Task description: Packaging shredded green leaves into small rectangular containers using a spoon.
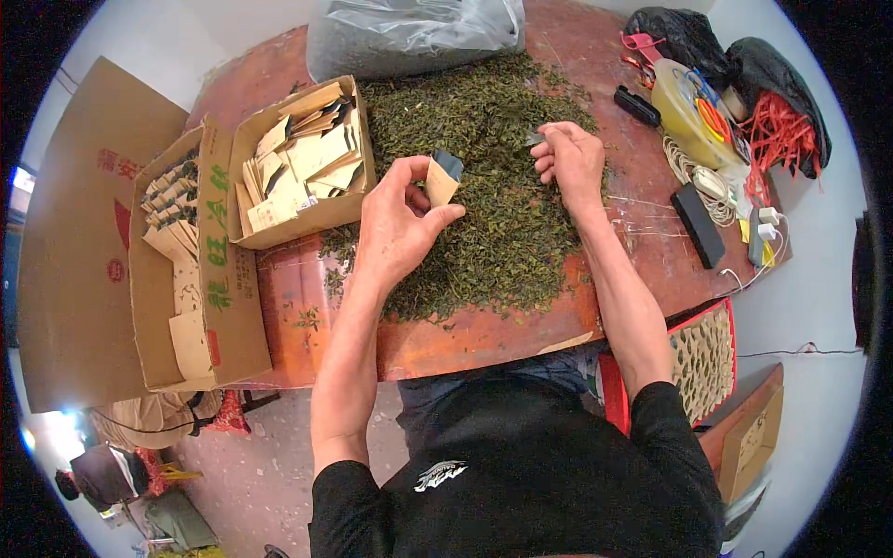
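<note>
My left hand (401, 216) holds a small kraft paper packet (443, 183) between thumb and fingers, its dark-lined mouth spread upward. My right hand (572, 157) pinches a small greyish flat tool (534, 139), mostly hidden by the fingers; its kind cannot be told. Both hands are above a wide heap of dried green leaves, seemingly tea (488, 258), on a red-brown wooden table (446, 352). Left of my left hand, an open cardboard box (305, 228) holds many loose paper packets (317, 157). Beside it, a longer cardboard box (241, 328) holds packets in rows.
A large clear plastic bag (418, 35) of leaves lies at the back. On the right are a yellow bowl (673, 104), black bags (774, 77) with red strips, coiled cord (698, 178) and a black oblong object (698, 224). A red-edged box (704, 356) stands below the table's right edge.
</note>
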Available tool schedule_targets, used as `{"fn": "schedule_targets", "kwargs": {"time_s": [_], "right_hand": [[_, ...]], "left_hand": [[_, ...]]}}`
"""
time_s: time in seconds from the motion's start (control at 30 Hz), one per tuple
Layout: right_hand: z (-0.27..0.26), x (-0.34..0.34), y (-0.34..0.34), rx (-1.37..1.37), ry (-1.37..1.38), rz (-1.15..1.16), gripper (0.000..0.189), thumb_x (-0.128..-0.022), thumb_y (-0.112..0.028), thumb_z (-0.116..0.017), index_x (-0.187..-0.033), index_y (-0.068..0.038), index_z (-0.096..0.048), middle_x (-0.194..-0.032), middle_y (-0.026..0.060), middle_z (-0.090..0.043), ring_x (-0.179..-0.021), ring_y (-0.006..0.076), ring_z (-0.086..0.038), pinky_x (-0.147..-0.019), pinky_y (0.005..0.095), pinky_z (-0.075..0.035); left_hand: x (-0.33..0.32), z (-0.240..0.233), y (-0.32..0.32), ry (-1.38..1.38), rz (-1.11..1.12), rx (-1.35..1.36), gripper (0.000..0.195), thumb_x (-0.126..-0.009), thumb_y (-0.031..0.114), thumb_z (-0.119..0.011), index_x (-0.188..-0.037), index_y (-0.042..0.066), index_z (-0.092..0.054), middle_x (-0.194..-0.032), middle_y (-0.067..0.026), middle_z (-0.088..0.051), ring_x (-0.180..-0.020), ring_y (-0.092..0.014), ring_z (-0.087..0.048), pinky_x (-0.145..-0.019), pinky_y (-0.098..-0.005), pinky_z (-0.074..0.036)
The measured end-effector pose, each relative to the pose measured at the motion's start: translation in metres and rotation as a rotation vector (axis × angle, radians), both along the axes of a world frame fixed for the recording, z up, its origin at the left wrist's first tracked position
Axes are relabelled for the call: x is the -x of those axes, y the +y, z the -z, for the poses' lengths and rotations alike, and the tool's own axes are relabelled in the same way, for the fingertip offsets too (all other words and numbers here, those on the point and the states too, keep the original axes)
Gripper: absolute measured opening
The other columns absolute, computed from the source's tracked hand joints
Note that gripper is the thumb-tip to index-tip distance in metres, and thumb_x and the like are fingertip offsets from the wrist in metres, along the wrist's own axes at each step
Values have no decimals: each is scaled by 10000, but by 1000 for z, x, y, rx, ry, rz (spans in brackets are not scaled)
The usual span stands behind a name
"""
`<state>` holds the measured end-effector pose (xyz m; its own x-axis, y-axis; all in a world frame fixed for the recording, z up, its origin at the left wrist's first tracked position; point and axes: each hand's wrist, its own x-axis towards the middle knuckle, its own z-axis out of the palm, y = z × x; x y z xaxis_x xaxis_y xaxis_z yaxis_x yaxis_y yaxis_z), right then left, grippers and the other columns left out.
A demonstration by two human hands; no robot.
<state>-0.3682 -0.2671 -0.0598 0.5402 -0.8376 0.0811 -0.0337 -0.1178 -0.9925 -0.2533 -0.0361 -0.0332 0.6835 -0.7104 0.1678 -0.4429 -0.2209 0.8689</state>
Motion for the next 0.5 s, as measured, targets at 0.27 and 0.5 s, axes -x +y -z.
{"fn": "schedule_targets", "kwargs": {"time_s": [0.27,0.5], "right_hand": [[-3,-2,10,-41,27,-15,223,-992,-159,-589,-1072,28,-678,-761,87,-699,-562,102,-623,-455,248,-479],[-6,1,12,-88,-6,-52,219,-992,-158,-577,-1066,25,-671,-758,78,-688,-558,104,-614,-455,246,-471]], "left_hand": [[-1,5,0,-21,19,5,539,-746,120,-873,-1209,15,-618,-1035,-98,-705,-776,-173,-646,-734,-332,-558],[0,4,0,-20,17,19,536,-745,126,-873,-1205,23,-618,-1033,-93,-704,-771,-174,-640,-732,-330,-557]]}}
